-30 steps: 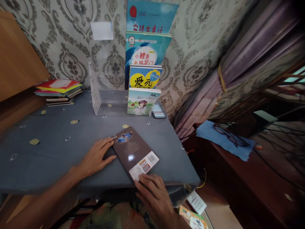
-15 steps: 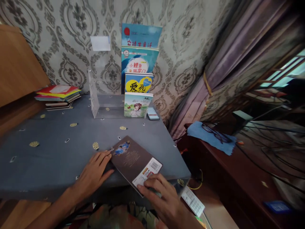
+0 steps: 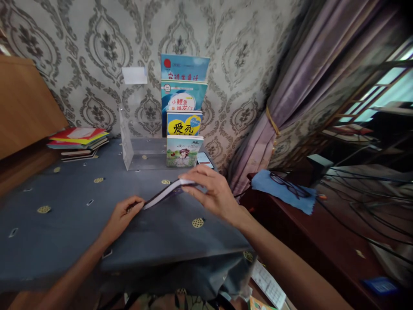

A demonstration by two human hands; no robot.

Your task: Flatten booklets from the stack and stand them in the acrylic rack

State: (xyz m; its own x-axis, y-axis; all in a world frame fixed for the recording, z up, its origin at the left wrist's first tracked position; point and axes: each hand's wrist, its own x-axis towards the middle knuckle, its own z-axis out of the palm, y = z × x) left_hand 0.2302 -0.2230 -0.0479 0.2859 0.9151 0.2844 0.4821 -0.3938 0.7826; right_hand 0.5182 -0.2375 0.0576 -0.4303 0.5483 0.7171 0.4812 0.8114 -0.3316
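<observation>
A thin dark-covered book [image 3: 164, 196] is held edge-on above the table, bent in a shallow S, its white page edges facing me. My left hand [image 3: 124, 213] pinches its left end low over the cloth. Its right end, raised higher, is gripped between the thumb and fingers of my right hand [image 3: 213, 193]. Beyond the hands stands a clear acrylic rack [image 3: 127, 142]. On the rack's right side, several books rise in steps, with a green book [image 3: 183, 153] showing a drawn figure in front.
A stack of books [image 3: 79, 142] lies at the back left of the cloth-covered table [image 3: 71, 224]. A phone [image 3: 204, 160] rests behind the rack's right end. To the right, a dark red desk [image 3: 309, 232] carries glasses [image 3: 287, 183] on a blue cloth [image 3: 264, 189], plus cables.
The book has been lifted off the table and turned from its back cover to edge-on. My right hand has moved up and away from me, closing on its right end.
</observation>
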